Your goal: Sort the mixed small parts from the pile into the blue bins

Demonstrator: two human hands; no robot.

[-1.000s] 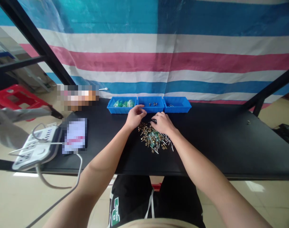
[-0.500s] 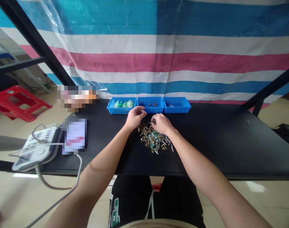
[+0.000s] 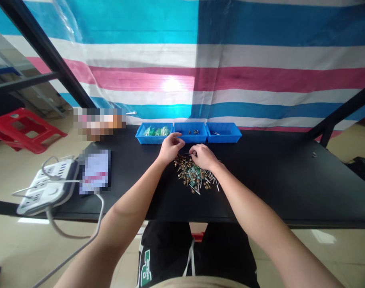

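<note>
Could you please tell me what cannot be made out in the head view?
Head view, all:
Right hand: its back hides any grip.
Pile of small parts: the right hand covers some.
Flat rectangular thing: pixelation hides its surface.
Lone piece, far right: too small to identify.

Pile (image 3: 194, 176) at the hub, bins (image 3: 198, 139) at twelve

On the table (image 3: 275, 176), seen from the pile, the left bin (image 3: 149, 140), with small pieces (image 3: 156, 131) in it, stands between ten and eleven; the middle bin (image 3: 180, 128), holding fittings (image 3: 196, 132), at twelve; the right bin (image 3: 226, 139), holding pins (image 3: 216, 133), at one. Behind them hangs a sheet (image 3: 260, 76). Well apart at nine lie a flat device (image 3: 94, 170) and, beyond it, a power strip (image 3: 47, 188). One stray piece (image 3: 314, 155) lies towards three.
</note>
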